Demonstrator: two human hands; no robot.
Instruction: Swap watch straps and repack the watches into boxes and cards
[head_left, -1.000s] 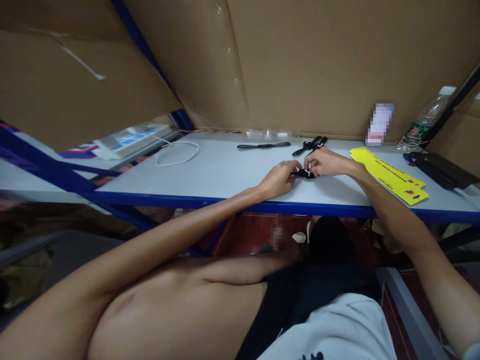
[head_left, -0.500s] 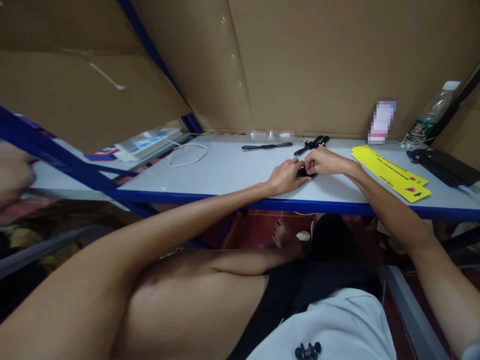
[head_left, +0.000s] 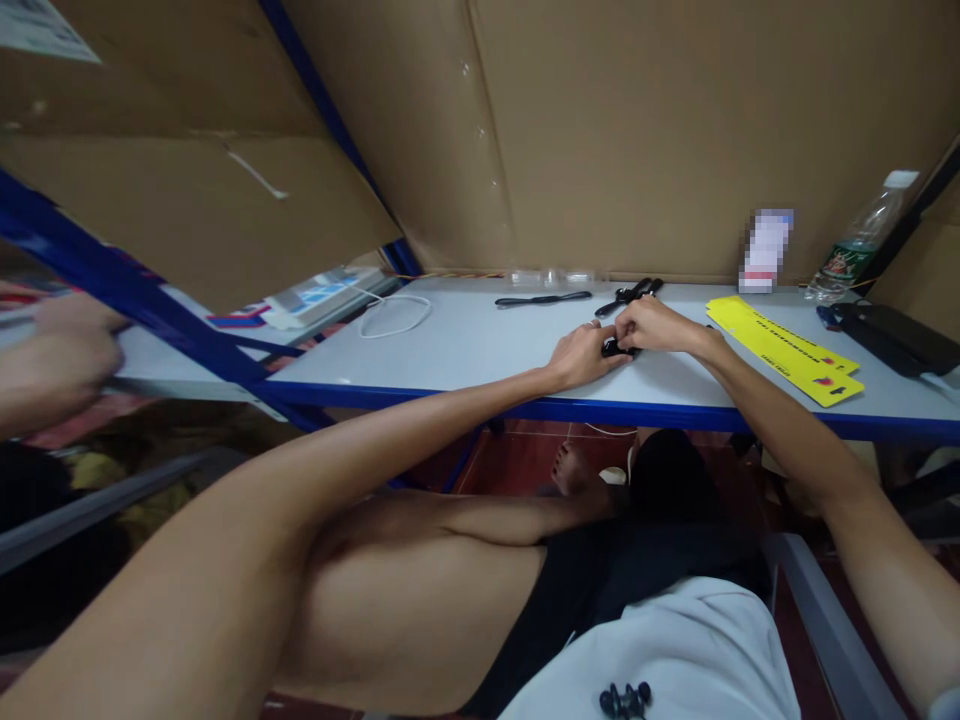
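Note:
My left hand rests on the grey tabletop, its fingers closed on a small glossy black object. Over the same piece bends my right hand, fingertips pinched at its right side. Both hands hide most of this object, so its kind does not show. Just behind them lie several black strap-like pieces, partly crossed over each other. A single thin black strap lies flat farther left.
Yellow printed cards lie right of my hands. Beyond them are a black case, a plastic bottle and a pixelated upright item. A white cable loops at left. Another person's hand is at far left.
The view has shifted slightly, so the table appears farther right. My hands stay together on the black object with little visible change. The other person's hand shows more at the left.

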